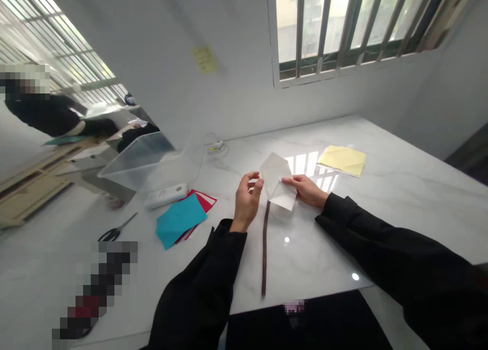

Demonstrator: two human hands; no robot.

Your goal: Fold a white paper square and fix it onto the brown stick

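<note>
A folded sheet of white paper (275, 173) is held up above the marble-patterned table, with one flap folded over at its lower right. My right hand (307, 189) pinches that paper at its right side, thumb on top. Close to the paper's left edge is my left hand (247, 200), its fingers curled but apart; whether they touch the edge I cannot tell. Below the paper a thin dark brown strip (265, 248) lies lengthwise on the table, its upper end by the paper's lower corner.
Blue paper (181, 219) overlaps red paper (203, 200) at left, near scissors (116, 229) and a white power strip (168, 195). A clear plastic bin (143, 159) stands behind. Yellow paper (343, 159) lies at the back right. Another person (41, 111) is at far left.
</note>
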